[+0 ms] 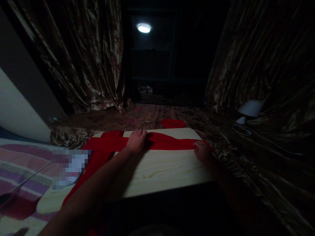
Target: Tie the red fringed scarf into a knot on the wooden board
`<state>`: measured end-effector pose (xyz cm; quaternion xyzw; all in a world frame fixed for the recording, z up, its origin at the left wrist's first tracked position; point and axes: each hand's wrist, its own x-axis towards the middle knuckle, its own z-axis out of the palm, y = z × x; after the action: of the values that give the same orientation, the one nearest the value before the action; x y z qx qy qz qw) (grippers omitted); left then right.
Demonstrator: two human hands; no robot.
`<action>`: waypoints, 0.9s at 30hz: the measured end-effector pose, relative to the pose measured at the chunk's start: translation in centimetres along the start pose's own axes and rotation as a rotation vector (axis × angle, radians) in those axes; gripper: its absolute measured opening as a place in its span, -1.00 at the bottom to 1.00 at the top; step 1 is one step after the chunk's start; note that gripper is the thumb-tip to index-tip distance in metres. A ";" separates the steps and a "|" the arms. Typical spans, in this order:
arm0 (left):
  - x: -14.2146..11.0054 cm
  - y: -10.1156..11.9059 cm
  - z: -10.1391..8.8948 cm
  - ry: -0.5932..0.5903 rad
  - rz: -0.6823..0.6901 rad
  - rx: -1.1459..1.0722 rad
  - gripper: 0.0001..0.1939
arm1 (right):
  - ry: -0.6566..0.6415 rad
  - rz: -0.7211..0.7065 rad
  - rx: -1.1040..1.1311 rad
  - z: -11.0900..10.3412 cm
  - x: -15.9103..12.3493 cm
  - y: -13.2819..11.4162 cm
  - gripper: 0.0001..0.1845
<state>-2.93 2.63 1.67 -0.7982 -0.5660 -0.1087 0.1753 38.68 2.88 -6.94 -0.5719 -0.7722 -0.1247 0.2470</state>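
Observation:
A long red cloth strip (172, 144) stretches left to right across a pale wooden tabletop (159, 167). My left hand (136, 140) rests on its middle, fingers bent closed over the fabric. At the right end, my right hand (203, 151) pinches the strip's near edge near the table's right side. Between the hands the cloth lies mostly flat, its far edge slightly bulged. Another red length (98, 160) crosses under the left part and runs toward me, partly covered by my left forearm.
A small red cloth piece (173, 123) lies beyond the table on a patterned brown cover (145, 113). At the right stand a white lamp (251, 108) and its cord. A striped bedspread (22, 164) is at the left, with a blurred-out item beside the table. Curtains (98, 59) frame a dark window.

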 end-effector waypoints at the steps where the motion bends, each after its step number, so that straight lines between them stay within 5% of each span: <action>1: 0.0 -0.3 0.4 -0.050 -0.011 0.001 -0.75 | -0.004 0.004 0.003 -0.1 0.0 -0.1 -0.69; 5: -0.4 -1.3 2.1 -0.239 -0.099 -0.063 -0.70 | -0.003 0.015 0.007 -0.1 -0.1 -0.2 -0.71; 11: -0.8 -2.6 2.6 -0.197 -0.183 -0.092 -0.71 | -0.016 0.018 -0.003 -0.4 0.0 -0.4 -0.70; 15: -1.0 -2.9 2.7 -0.340 -0.326 -0.229 -0.57 | -0.022 0.029 -0.013 -0.5 0.0 -0.6 -0.70; 21: -2.0 -3.3 2.2 -0.173 -0.255 -0.110 -0.76 | -0.010 0.114 -0.115 -0.8 0.0 -0.5 -0.73; 27: -2.6 -2.9 1.6 -0.194 -0.173 -0.091 -0.72 | -0.024 0.294 -0.277 -1.0 -0.1 0.3 -0.77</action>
<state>-6.53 1.91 -0.34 -0.7604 -0.6414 -0.0714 0.0734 39.18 2.44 -6.15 -0.7084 -0.6588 -0.1855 0.1723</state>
